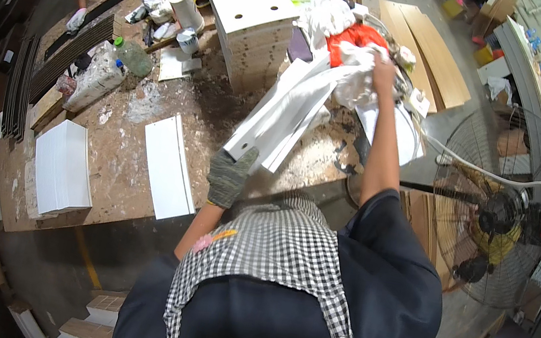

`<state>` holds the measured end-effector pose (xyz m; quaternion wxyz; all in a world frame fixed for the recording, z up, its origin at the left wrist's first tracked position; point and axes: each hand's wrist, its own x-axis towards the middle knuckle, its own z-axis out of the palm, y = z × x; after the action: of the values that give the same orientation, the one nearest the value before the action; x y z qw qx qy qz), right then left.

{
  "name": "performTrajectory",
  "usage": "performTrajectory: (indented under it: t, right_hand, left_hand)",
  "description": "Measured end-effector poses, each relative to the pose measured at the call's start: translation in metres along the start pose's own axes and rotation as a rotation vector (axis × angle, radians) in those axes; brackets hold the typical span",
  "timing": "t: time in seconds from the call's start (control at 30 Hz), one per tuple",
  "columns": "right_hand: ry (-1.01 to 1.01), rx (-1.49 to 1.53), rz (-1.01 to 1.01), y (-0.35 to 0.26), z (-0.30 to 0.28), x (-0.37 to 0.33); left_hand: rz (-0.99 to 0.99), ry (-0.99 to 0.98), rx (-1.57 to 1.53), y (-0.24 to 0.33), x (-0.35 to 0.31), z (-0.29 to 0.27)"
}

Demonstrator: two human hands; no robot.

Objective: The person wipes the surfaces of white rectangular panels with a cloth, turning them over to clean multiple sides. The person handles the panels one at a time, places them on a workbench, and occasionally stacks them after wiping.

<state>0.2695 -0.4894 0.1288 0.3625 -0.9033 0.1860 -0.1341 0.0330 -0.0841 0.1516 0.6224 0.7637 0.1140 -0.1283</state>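
Observation:
My left hand (229, 178), in a grey-green knit glove, is closed on the near end of a long white board (278, 116), which slants away over the worktable. At least one more white panel lies along its right side. My arm stretched forward, I have my bare right hand (382, 76) closed on a crumpled white cloth (361, 65) at the far end of the boards. The fingertips are partly hidden in its folds. Next to this cloth sits a bright red cloth (353, 37), with more white rags (326, 16) bunched behind.
A tall stack of white-topped boards (253, 43) stands mid-table. White panels (64, 169) lie at the left, and bottles and cups (184, 9) stand behind. A large caged fan (498, 209) is at my right. Across the table, another person's gloved hand (76, 19) touches dark strips.

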Motion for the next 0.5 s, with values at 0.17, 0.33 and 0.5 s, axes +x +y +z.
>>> performTrajectory:
  t: [0.17, 0.33, 0.5]
  right_hand:
    - [-0.536, 1.03, 0.022, -0.057, -0.076, -0.038]
    - [-0.468, -0.271, -0.392, -0.081, 0.051, -0.123]
    - [-0.496, -0.154, -0.956, -0.118, 0.064, -0.278]
  left_hand:
    - [-0.084, -0.092, -0.772, -0.043, 0.016, 0.002]
    - [-0.386, 0.026, -1.053, -0.054, 0.028, 0.016]
    - [-0.049, -0.143, -0.926, -0.081, 0.033, 0.023]
